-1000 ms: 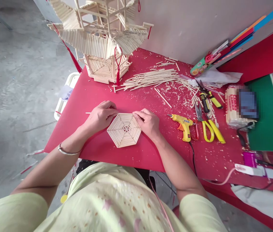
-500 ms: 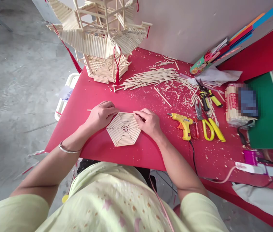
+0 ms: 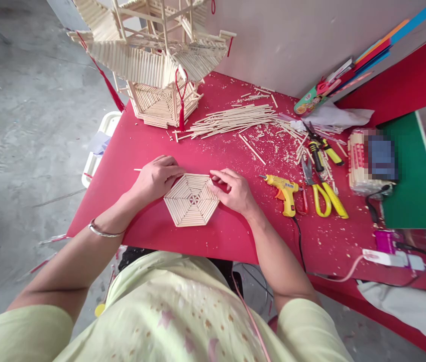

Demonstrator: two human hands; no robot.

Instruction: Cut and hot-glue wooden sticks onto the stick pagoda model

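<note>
A hexagonal panel of pale wooden sticks [image 3: 192, 206] lies flat on the red tabletop before me, its sticks in rings around a small star-shaped centre. My left hand [image 3: 158, 177] is closed at the panel's upper left corner, thumb and forefinger together. From behind its knuckles pokes the end of a thin wooden stick [image 3: 137, 170]; the rest is hidden by the hand. At the upper right corner is my right hand [image 3: 234, 191], its thumb at the panel's edge and its forefinger stretched out apart from the thumb, nothing visibly gripped.
A tiered stick-built pagoda [image 3: 152, 75] with red tassels stands at the back left. Behind the panel lie loose sticks [image 3: 235, 120] and scraps. To the right are a yellow glue gun [image 3: 283, 193] with its cord, yellow-handled scissors [image 3: 320, 196], pliers [image 3: 316, 151] and bagged sticks [image 3: 358, 161].
My right thumb and forefinger have spread apart at the panel's upper right corner. My left hand keeps its place at the panel. The whole view has shifted slightly.
</note>
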